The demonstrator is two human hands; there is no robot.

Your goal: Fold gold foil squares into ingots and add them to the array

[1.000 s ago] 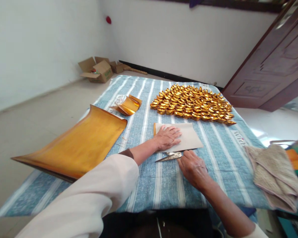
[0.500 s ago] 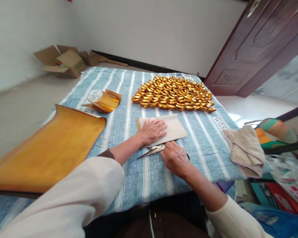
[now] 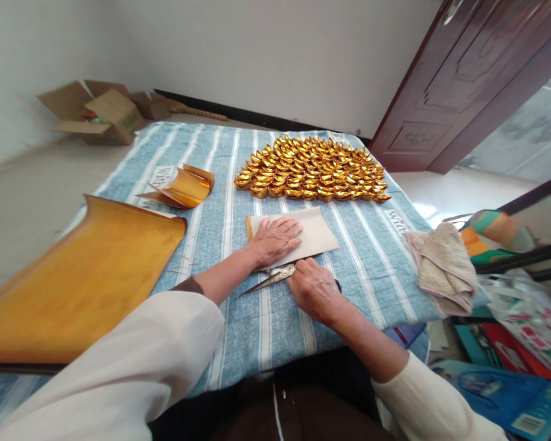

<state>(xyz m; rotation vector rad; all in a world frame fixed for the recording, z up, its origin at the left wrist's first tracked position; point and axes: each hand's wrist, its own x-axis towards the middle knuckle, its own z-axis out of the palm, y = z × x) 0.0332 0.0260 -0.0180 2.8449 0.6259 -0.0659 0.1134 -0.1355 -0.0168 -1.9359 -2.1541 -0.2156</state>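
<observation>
- Left hand (image 3: 274, 239), frame centre, lies open and flat on a folded beige paper sheet (image 3: 314, 234).
- Right hand (image 3: 315, 290) grips metal scissors (image 3: 270, 278) just below the sheet.

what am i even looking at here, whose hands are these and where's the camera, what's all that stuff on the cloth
The camera sits on a person's head and looks forward and down, so the two arms coming from the bottom edge are that person's own. The left hand lies flat on a pale folded sheet of paper. The right hand is closed on the handles of scissors, whose blades point left along the paper's near edge. All this is on a blue striped cloth. Farther back lie many folded gold paper ingots, to the left a large gold sheet and a smaller curled gold piece, to the right a beige towel.
</observation>
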